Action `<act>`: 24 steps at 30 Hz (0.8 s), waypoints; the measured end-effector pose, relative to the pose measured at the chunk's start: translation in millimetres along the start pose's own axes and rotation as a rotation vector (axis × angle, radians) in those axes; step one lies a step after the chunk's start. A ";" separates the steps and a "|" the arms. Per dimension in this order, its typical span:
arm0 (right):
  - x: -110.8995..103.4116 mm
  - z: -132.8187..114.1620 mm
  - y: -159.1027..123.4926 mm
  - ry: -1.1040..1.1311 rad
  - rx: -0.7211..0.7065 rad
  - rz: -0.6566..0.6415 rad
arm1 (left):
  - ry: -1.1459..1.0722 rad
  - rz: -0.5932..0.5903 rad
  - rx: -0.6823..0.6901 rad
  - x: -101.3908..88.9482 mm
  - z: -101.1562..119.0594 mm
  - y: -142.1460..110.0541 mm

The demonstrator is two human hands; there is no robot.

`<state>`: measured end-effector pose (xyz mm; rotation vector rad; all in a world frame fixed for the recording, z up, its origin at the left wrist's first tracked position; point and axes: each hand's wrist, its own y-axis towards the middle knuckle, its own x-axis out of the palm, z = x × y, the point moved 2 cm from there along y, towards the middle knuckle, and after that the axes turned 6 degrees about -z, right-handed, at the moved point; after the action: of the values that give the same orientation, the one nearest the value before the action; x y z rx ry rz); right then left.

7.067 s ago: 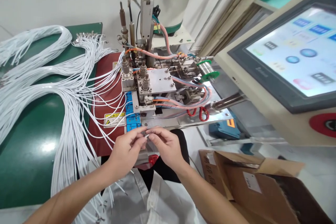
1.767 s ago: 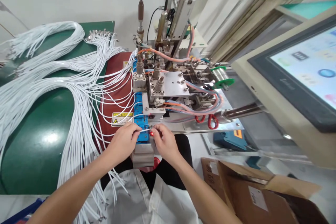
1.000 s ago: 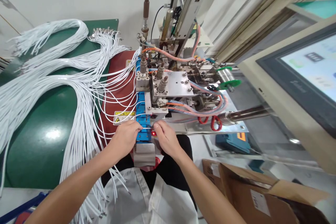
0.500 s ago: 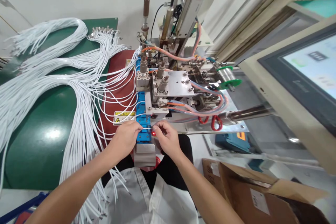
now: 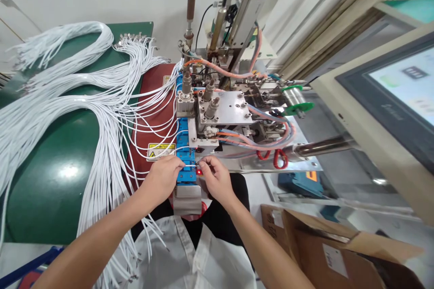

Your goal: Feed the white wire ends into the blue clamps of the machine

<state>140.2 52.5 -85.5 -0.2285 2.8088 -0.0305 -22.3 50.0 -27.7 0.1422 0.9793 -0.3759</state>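
A white cable [image 5: 190, 165] lies across one of the blue fixture blocks [image 5: 186, 175] at the near end of the machine's row. My left hand [image 5: 165, 174] pinches this cable on the left of the block. On the block's right side, my right hand [image 5: 216, 176] has thumb and finger closed at the cable's end, where a small metallic tip seems to sit. A red light [image 5: 199, 172] glows just below that fingertip. Other white cables run from the blue row leftward over a dark red plate [image 5: 149, 113].
Large bundles of white cables [image 5: 91, 104] spread over a green table [image 5: 50, 180] at left. The machine's metal top plate [image 5: 225, 107] stands ahead, with a wire spool [image 5: 294, 99] to its right. A screen [image 5: 407, 81] and an open cardboard box [image 5: 325, 253] are on the right.
Both hands keep their pinch at the same block, with hardly any movement. The view has shifted very slightly, moving the machine a few pixels right.
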 end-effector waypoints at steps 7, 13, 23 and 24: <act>-0.1 -1.4 -2.2 0.016 0.002 0.019 | 0.001 -0.004 0.008 -0.3 0.9 -0.1; -0.7 -4.7 -3.7 0.156 0.074 -0.009 | 0.007 -0.010 0.018 -0.3 0.9 0.2; 0.3 -3.8 0.2 0.198 0.158 -0.034 | 0.017 -0.003 0.019 -2.5 3.8 -0.1; -0.5 -4.6 0.3 0.167 0.150 -0.025 | 0.016 -0.003 0.020 -2.5 3.8 0.0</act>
<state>139.1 52.8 -81.0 -0.2347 2.9515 -0.2768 -20.5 49.6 -23.5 0.1622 0.9917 -0.3877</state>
